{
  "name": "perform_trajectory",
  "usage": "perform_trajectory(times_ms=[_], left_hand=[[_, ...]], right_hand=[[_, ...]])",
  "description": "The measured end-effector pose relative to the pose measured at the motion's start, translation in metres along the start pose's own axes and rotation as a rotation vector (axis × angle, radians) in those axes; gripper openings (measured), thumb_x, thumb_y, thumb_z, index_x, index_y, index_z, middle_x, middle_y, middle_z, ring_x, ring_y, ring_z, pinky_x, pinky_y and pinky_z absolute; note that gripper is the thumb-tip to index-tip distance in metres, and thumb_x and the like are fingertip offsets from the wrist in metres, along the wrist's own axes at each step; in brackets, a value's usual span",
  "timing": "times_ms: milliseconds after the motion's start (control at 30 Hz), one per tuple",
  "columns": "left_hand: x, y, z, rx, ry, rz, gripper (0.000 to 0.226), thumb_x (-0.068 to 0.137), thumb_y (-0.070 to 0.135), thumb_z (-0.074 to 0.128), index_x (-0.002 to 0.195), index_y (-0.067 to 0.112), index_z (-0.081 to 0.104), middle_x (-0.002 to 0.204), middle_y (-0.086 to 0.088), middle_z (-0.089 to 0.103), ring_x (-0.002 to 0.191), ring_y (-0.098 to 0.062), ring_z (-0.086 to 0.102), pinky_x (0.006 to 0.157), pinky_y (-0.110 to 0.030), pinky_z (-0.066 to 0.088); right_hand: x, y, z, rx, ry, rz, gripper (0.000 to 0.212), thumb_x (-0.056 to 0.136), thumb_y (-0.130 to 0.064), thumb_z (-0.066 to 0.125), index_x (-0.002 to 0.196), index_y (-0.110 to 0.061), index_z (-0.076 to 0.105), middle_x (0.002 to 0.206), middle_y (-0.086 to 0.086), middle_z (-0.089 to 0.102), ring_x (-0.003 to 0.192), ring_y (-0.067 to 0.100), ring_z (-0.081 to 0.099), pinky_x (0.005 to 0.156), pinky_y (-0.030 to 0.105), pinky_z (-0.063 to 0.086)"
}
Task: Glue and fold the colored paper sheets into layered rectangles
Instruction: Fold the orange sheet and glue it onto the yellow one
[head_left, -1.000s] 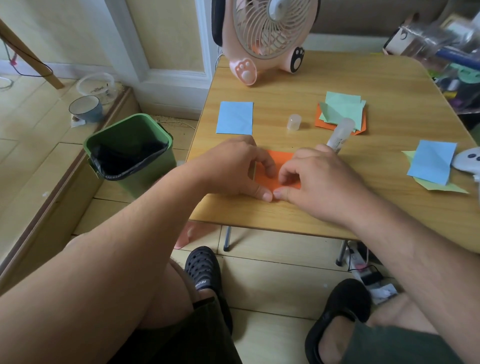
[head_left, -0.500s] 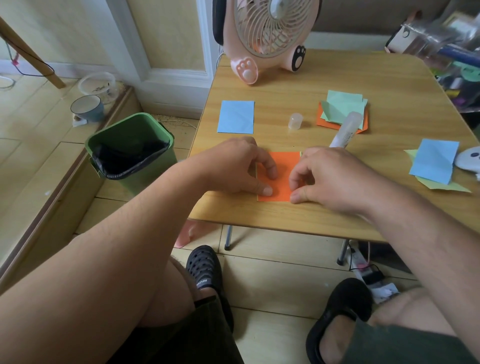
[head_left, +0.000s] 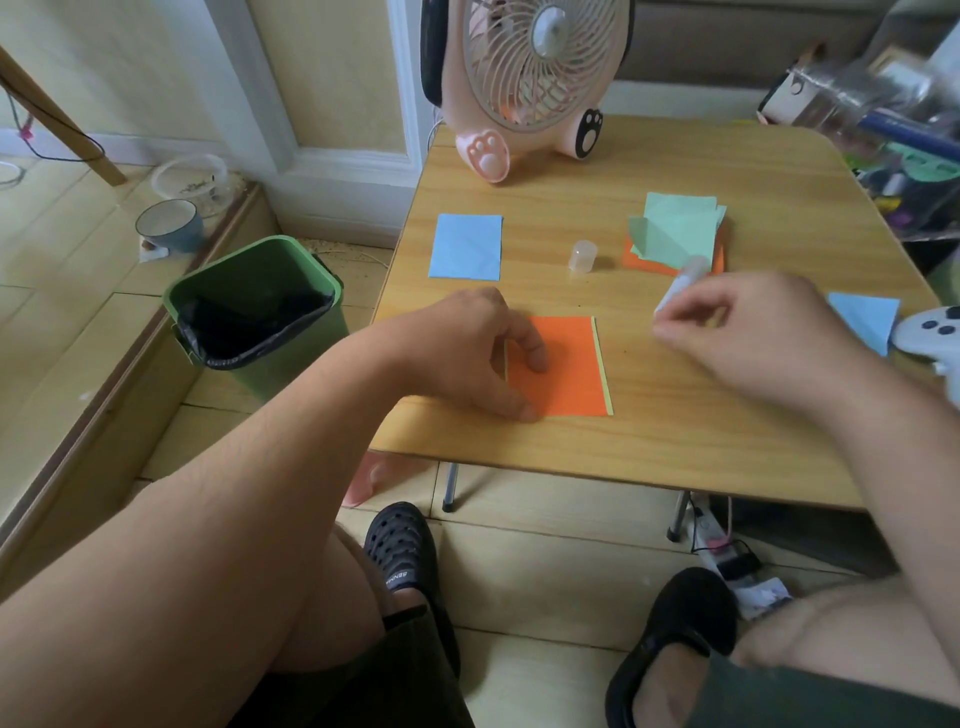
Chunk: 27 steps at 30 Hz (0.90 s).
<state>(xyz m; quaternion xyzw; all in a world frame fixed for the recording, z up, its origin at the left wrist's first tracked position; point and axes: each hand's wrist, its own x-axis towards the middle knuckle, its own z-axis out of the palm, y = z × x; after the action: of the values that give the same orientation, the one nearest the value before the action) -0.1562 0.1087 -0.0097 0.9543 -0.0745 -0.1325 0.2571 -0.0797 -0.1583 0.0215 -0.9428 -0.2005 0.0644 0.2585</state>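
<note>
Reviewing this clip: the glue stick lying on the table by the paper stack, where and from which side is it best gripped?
Probably around the lower barrel of the glue stick, coming from above and from the right, where the right hand hovers. The tube lies tilted on the table, its far end against the paper stack, so the near end is freest. Its cap stands apart, so avoid the exposed tip.

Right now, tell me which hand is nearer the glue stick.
Right. The right hand is at the glue stick, fingers reaching its lower end; the left hand rests on the orange sheet, well to its left.
</note>
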Motion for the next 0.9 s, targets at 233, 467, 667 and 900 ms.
perform_trajectory(times_ms=[233,467,667,900], left_hand=[[0.014,0.028,0.027,0.038,0.306,0.022,0.023,0.08,0.063,0.073,0.094,0.046,0.069,0.095,0.015,0.05,0.1,-0.015,0.044,0.095,-0.039,0.041],[0.021,0.035,0.036,0.151,0.294,0.033,0.036,0.075,0.073,0.07,0.096,0.044,0.067,0.104,0.017,0.053,0.104,-0.013,0.041,0.095,-0.041,0.039],[0.023,0.037,0.042,0.233,0.326,0.03,0.053,0.068,0.088,0.064,0.095,0.042,0.064,0.107,0.015,0.054,0.111,-0.016,0.043,0.093,-0.04,0.034],[0.02,0.039,0.038,0.246,0.302,0.028,0.041,0.085,0.077,0.057,0.102,0.042,0.069,0.11,0.016,0.06,0.111,-0.016,0.045,0.091,-0.04,0.034]], right_hand=[[0.045,0.028,0.007,0.04,0.26,0.363,0.055,0.084,-0.074,0.056,0.092,-0.02,0.054,0.095,0.004,0.064,0.095,0.034,0.058,0.075,0.04,0.042],[0.042,0.015,0.013,0.005,0.175,0.351,0.04,0.084,-0.048,0.069,0.107,-0.02,0.051,0.09,0.0,0.066,0.084,0.027,0.06,0.065,0.035,0.04],[0.046,0.016,0.025,0.493,0.195,0.175,0.053,0.084,-0.036,0.083,0.13,-0.032,0.058,0.101,-0.003,0.075,0.085,0.014,0.071,0.081,0.038,0.057],[0.053,0.004,0.061,0.398,0.264,0.084,0.013,0.09,-0.025,0.076,0.095,-0.035,0.069,0.087,-0.012,0.076,0.088,0.01,0.072,0.075,0.026,0.054]])
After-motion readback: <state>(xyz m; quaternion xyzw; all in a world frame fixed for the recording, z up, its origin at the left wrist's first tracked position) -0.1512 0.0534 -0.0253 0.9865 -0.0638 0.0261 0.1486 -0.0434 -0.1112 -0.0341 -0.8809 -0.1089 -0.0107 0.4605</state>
